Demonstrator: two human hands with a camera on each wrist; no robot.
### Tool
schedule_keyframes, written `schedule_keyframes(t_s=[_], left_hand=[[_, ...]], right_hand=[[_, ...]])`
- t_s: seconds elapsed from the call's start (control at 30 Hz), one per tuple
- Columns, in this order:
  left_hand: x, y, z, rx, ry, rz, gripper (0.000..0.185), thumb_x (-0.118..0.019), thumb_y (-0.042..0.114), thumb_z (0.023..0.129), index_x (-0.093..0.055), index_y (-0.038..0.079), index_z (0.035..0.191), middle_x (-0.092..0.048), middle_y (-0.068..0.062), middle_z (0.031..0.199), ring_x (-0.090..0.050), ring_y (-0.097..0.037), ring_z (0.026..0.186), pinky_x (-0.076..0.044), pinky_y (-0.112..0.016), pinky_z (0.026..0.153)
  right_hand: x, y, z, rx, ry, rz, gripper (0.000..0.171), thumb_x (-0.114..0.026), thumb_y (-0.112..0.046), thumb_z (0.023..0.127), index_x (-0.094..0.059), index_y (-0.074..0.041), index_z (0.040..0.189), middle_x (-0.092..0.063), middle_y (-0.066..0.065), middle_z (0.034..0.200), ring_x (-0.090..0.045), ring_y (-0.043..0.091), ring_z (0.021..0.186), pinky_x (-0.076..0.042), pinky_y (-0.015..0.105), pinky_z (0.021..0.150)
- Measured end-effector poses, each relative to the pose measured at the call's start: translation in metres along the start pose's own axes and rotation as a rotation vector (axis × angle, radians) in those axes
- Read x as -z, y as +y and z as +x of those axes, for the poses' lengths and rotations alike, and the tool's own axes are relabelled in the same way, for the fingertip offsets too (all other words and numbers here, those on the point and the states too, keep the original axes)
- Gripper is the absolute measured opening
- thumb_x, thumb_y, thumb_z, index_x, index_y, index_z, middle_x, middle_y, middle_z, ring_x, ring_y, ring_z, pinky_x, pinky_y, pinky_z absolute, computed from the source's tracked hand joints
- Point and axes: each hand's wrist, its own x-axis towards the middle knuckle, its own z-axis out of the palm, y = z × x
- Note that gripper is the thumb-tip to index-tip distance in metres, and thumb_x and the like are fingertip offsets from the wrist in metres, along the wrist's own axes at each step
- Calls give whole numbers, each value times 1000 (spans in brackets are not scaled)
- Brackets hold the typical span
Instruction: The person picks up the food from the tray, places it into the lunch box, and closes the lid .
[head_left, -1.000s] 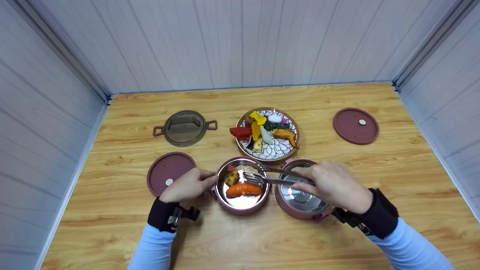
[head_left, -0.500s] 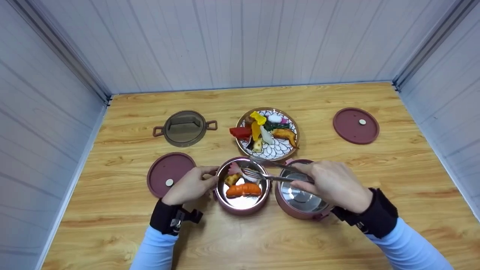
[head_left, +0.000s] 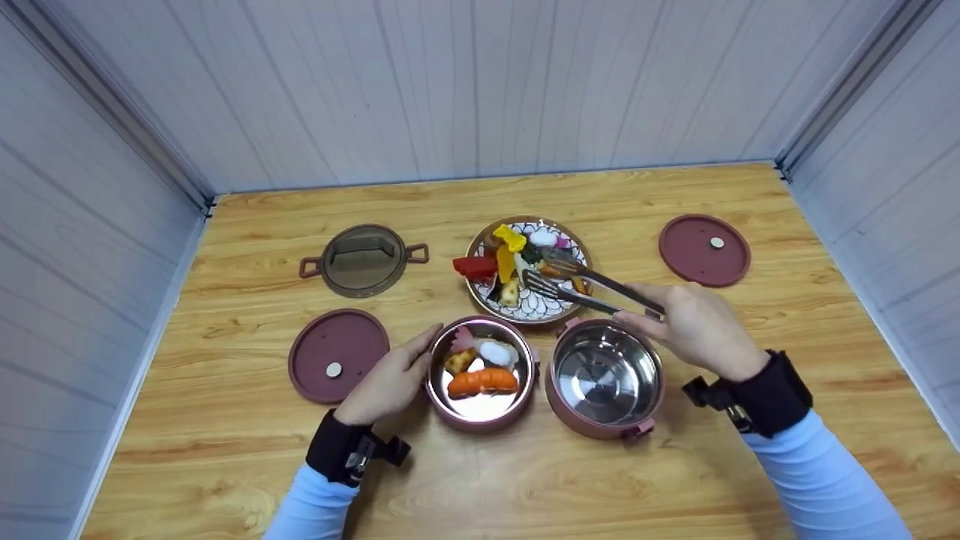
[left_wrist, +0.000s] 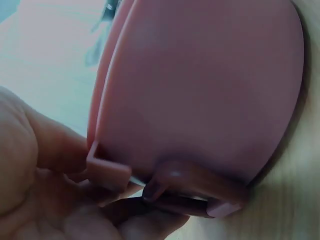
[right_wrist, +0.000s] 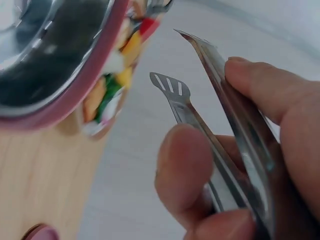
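My left hand (head_left: 390,379) holds the left side of a round pink lunch box (head_left: 484,421), with fingers around its clip and handle (left_wrist: 195,182) in the left wrist view. Inside that steel-lined box lie an orange sausage-like piece (head_left: 484,382), a browned piece (head_left: 460,361), a pink piece (head_left: 463,339) and a white oval piece (head_left: 495,353). My right hand (head_left: 694,330) grips metal tongs (head_left: 619,288), whose spread slotted tips reach over the patterned plate (head_left: 536,307). Whether the tips touch any food cannot be told.
A second steel-lined lunch box (head_left: 604,379) stands right of the first. The plate carries red (head_left: 475,267), yellow and white food pieces. Two dark red lids (head_left: 339,356) lie at left and far right. A brown handled lid (head_left: 364,260) lies at the back left.
The tongs have swung from the left lunch box up and right to the plate. The white oval piece now lies loose in that box. My left hand stays at the box's side.
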Motion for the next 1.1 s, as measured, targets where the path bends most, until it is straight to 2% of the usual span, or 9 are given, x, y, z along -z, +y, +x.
schedule_keyframes(t_s=[0.2,0.37,0.57,0.67,0.87,1.03,1.1], left_hand=[[4,-3,0,-39,-31,-4,46,-45,13,106,-39,3,150,-41,-9,153,-36,-21,140,-28,-40,115],[6,-3,0,-48,-39,-14,46,-47,13,105,-40,4,150,-42,-7,152,-37,-19,138,-30,-40,115],[8,-4,1,-53,-57,-10,47,-47,13,105,-40,4,150,-41,-8,152,-36,-20,139,-29,-39,115],[8,-4,2,-54,-64,-6,47,-47,13,105,-39,4,150,-41,-8,153,-35,-20,140,-28,-39,115],[7,-5,3,-70,-52,7,47,-47,11,104,-40,1,150,-41,-11,152,-36,-24,139,-29,-40,115],[8,-5,3,-83,-62,3,47,-48,9,104,-40,0,149,-42,-13,151,-37,-25,139,-30,-42,114],[10,-5,4,-78,-68,6,47,-49,10,104,-40,1,149,-42,-12,151,-47,-25,131,-35,-41,111]], right_hand=[[-11,26,10,-92,-20,-51,55,-65,-47,93,-68,-3,125,-45,-3,56,-41,14,45,-30,31,41],[-13,32,14,-128,-30,-77,58,-66,-49,92,-67,-3,127,-48,-1,58,-45,17,48,-31,32,42],[-13,31,18,-105,-28,-152,60,-68,-53,89,-68,-3,122,-58,1,61,-57,23,52,-40,38,42],[-15,31,19,-93,-12,-189,59,-70,-51,88,-69,-3,121,-60,4,63,-58,27,53,-42,41,43],[-18,25,22,-66,21,-263,58,-74,-44,87,-67,-1,124,-69,20,78,-61,35,58,-44,44,42],[-14,20,22,-49,20,-276,50,-75,-42,87,-71,-4,118,-70,20,79,-62,37,60,-45,46,43],[-11,18,22,-43,21,-273,47,-75,-42,87,-73,-6,116,-70,20,79,-63,36,61,-45,47,43]])
